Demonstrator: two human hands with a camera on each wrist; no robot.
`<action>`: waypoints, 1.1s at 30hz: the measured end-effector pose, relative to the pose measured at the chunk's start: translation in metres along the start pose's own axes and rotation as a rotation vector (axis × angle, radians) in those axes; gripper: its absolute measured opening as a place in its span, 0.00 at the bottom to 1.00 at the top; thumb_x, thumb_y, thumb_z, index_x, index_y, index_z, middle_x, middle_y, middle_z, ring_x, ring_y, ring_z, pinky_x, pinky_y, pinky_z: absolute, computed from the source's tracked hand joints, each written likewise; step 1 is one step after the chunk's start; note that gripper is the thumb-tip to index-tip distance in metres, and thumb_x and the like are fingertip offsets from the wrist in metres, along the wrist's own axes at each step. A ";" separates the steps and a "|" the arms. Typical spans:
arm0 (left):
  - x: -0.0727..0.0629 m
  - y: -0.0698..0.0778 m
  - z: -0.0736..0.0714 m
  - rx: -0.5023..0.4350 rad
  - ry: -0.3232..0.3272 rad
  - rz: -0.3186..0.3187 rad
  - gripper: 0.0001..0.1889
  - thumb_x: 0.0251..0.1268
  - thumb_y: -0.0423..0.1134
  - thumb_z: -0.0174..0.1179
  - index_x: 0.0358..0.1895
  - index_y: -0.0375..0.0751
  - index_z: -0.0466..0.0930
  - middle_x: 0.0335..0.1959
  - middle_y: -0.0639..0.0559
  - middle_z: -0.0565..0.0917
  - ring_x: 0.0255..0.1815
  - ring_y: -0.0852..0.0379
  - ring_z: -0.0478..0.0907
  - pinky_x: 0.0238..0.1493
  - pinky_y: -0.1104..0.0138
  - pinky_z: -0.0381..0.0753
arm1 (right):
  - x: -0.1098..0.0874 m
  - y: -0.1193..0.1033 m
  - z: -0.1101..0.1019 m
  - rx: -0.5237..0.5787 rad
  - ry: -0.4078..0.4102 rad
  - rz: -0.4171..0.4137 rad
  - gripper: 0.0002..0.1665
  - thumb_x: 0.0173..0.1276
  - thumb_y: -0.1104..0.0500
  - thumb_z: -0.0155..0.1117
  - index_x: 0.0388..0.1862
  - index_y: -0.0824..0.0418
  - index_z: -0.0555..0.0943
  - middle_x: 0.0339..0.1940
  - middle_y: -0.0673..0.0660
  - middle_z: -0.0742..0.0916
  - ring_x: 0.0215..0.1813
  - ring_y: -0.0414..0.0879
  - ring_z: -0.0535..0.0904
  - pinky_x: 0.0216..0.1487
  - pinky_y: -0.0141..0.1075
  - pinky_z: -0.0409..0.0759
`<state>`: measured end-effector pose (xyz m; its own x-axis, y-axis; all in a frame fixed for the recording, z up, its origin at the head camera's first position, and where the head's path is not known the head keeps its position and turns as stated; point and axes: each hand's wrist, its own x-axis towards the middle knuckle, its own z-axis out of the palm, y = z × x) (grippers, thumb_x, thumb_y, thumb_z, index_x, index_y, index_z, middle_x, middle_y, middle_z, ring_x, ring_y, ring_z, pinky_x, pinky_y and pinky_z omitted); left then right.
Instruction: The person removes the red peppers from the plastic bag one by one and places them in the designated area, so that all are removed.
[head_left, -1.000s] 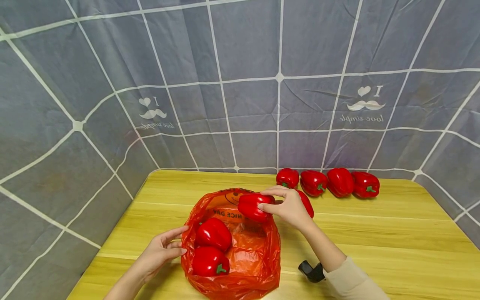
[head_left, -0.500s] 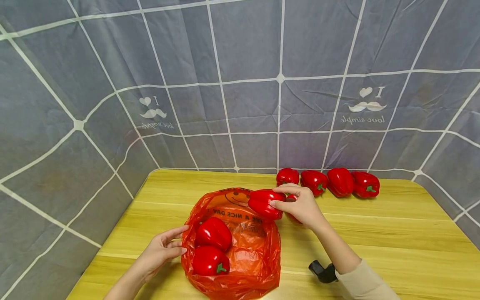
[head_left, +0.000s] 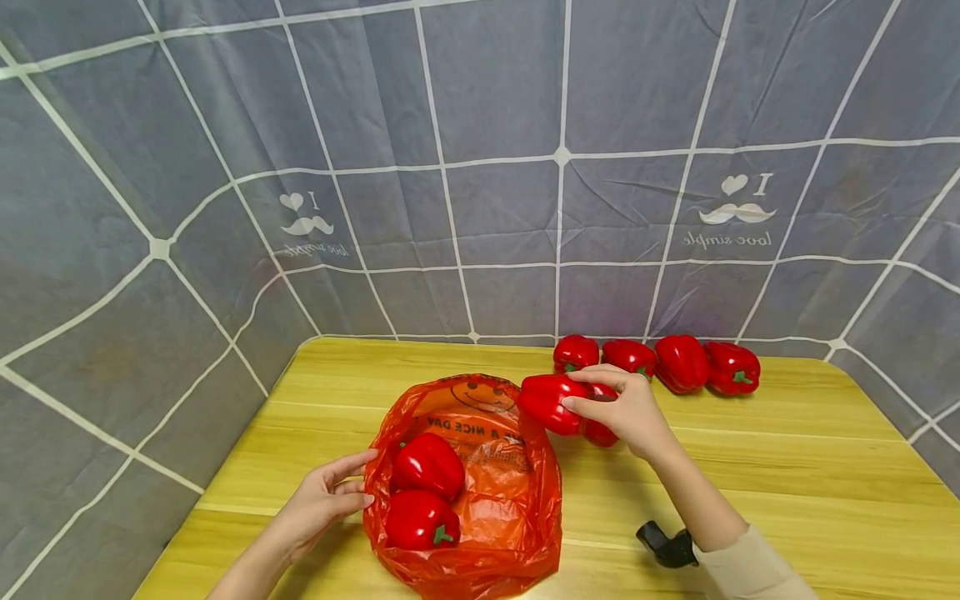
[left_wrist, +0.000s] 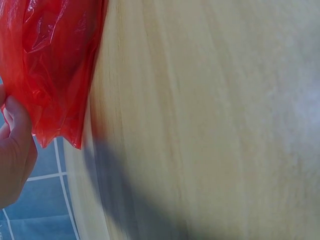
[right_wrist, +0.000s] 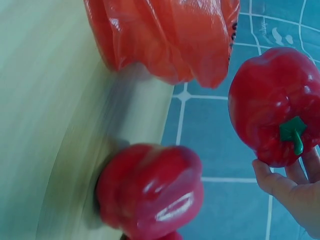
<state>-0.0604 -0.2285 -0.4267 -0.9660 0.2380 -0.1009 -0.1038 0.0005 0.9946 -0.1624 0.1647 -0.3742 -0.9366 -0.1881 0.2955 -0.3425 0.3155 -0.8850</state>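
Note:
My right hand (head_left: 626,412) pinches a shiny red bell pepper (head_left: 551,403) between thumb and fingers, above the table at the bag's far right rim. Its green stem (right_wrist: 292,131) shows in the right wrist view. Below and behind that hand, another red bell pepper (right_wrist: 150,190) lies on the table, partly hidden in the head view. Two red bell peppers, one nearer (head_left: 420,520) and one farther (head_left: 429,467), sit in the left half of the opened red plastic bag (head_left: 543,533). My left hand (head_left: 318,504) touches the bag's left side with extended, spread fingers.
Several more red bell peppers (head_left: 681,364) stand in a row at the back right of the wooden table (head_left: 787,467). Behind rises a grey cloth (head_left: 495,208) with white lines. A black device (head_left: 666,546) sits at the right wrist.
My right hand has moved rightward with the bell pepper, from over the bag's inside to its far right rim. The left hand and the two peppers in the bag have stayed put.

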 end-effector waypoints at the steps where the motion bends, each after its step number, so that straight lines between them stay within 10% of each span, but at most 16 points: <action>1: 0.000 0.000 0.000 0.000 0.000 0.001 0.36 0.57 0.25 0.59 0.66 0.20 0.51 0.47 0.48 0.71 0.40 0.62 0.78 0.42 0.68 0.80 | 0.000 0.000 -0.002 0.005 0.001 0.004 0.23 0.50 0.58 0.75 0.46 0.64 0.84 0.48 0.58 0.83 0.53 0.49 0.74 0.50 0.41 0.77; 33: 0.000 -0.004 -0.002 -0.010 -0.009 0.022 0.34 0.58 0.25 0.58 0.66 0.22 0.53 0.47 0.49 0.71 0.40 0.62 0.78 0.41 0.68 0.81 | -0.019 0.018 -0.051 -0.077 0.109 0.058 0.26 0.55 0.54 0.72 0.50 0.66 0.82 0.46 0.48 0.83 0.48 0.35 0.73 0.41 0.27 0.78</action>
<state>-0.0607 -0.2305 -0.4304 -0.9660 0.2465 -0.0783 -0.0846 -0.0151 0.9963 -0.1550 0.2210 -0.3775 -0.9561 -0.0661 0.2855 -0.2878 0.3941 -0.8728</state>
